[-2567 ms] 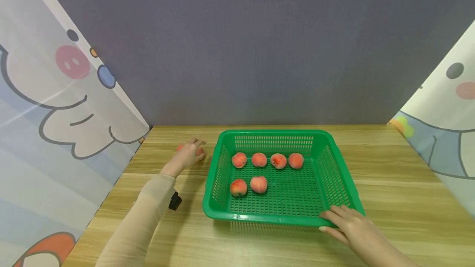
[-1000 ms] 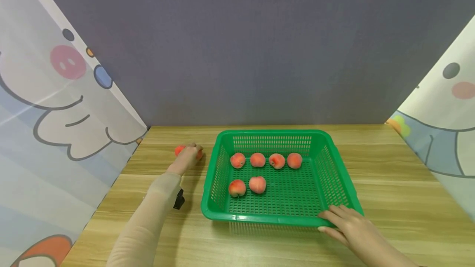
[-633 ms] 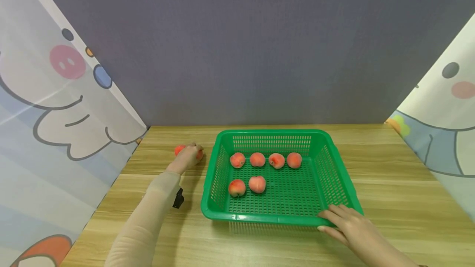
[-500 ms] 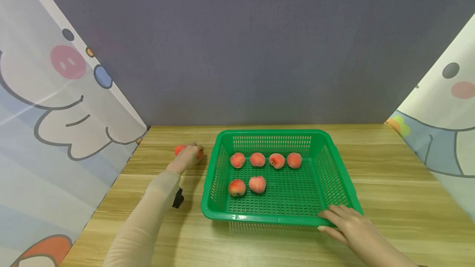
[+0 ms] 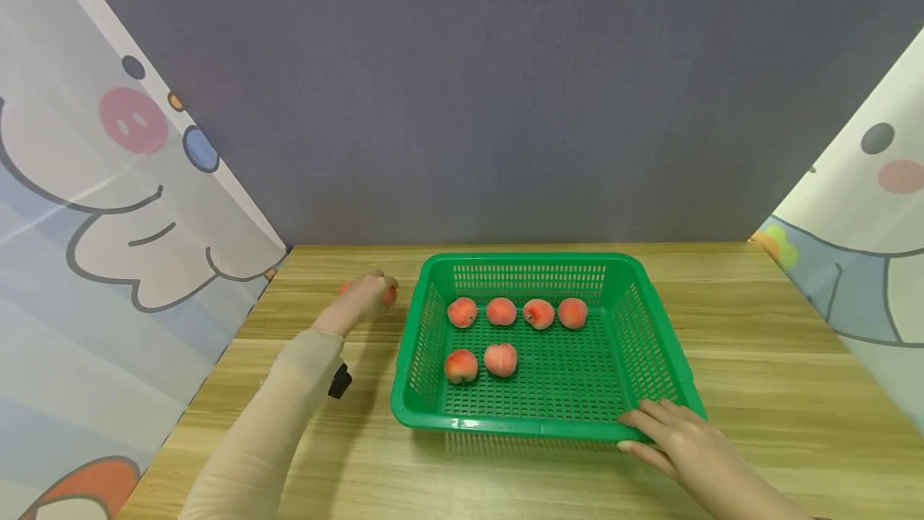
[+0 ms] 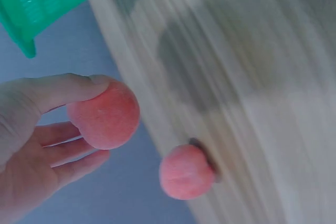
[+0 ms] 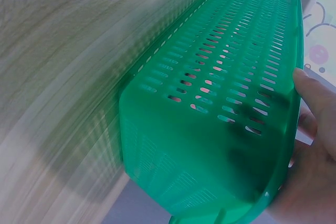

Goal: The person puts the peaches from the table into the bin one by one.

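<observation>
My left hand (image 6: 47, 140) pinches a peach (image 6: 107, 115) between thumb and fingers, left of the green basket. In the left wrist view that peach appears raised off the wooden table, with a second peach (image 6: 186, 172) resting on the tabletop nearby. From the head view, the left hand (image 5: 364, 299) partly hides both fruits. My right hand (image 5: 678, 440) holds the near right corner of the basket (image 5: 541, 429), fingers over the rim and thumb outside. Inside the basket, several peaches (image 5: 501, 311) form a back row; two more, including one peach (image 5: 461, 366), sit in front at the left.
The basket has tall slotted walls and stands on a wood-grain table (image 5: 751, 343). A grey partition (image 5: 505, 103) rises behind the table's far edge. Cartoon-printed panels flank both sides, one panel (image 5: 144, 207) on the left. A black device (image 5: 340, 381) shows at my left wrist.
The left hand came down over a peach with spread fingers, closed round it and has now risen slightly with it. The right hand and the peaches in the basket stay put.
</observation>
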Demonstrator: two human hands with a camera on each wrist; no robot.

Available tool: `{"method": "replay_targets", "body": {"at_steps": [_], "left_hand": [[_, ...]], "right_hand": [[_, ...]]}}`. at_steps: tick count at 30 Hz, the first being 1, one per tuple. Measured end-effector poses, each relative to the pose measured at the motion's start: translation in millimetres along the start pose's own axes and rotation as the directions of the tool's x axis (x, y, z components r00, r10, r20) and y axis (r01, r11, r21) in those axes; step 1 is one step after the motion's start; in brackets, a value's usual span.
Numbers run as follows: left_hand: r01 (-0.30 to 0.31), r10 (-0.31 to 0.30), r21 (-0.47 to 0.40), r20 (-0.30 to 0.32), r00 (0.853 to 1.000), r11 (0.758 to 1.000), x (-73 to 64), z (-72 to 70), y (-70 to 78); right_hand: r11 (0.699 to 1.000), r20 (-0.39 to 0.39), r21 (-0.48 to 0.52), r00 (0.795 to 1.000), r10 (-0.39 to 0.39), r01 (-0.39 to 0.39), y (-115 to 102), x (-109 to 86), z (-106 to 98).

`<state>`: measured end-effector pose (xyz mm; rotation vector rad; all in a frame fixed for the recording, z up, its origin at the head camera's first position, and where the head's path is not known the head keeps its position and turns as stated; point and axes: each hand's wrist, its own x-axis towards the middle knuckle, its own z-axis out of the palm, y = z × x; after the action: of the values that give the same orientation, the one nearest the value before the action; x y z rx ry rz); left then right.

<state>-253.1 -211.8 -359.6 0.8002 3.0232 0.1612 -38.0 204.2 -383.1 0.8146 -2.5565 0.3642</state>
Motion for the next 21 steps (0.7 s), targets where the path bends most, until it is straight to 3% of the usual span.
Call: {"method": "replay_targets", "body": {"at_steps": [7,21], "left_hand": [[0.009,-0.009,0.003,0.056,0.998,1.0,-3.3,-17.5,10.3],[-0.075,0.072,0.108,0.03,0.997,0.991,-7.2,-47.9,33.1]], "right_hand": [[1.0,-0.011,0.003,1.0,0.017,-0.017,-2.2,1.0,-1.9],[1.0,0.003,0.012,1.0,0.005,-0.005,0.9,0.2,0.1]]}}
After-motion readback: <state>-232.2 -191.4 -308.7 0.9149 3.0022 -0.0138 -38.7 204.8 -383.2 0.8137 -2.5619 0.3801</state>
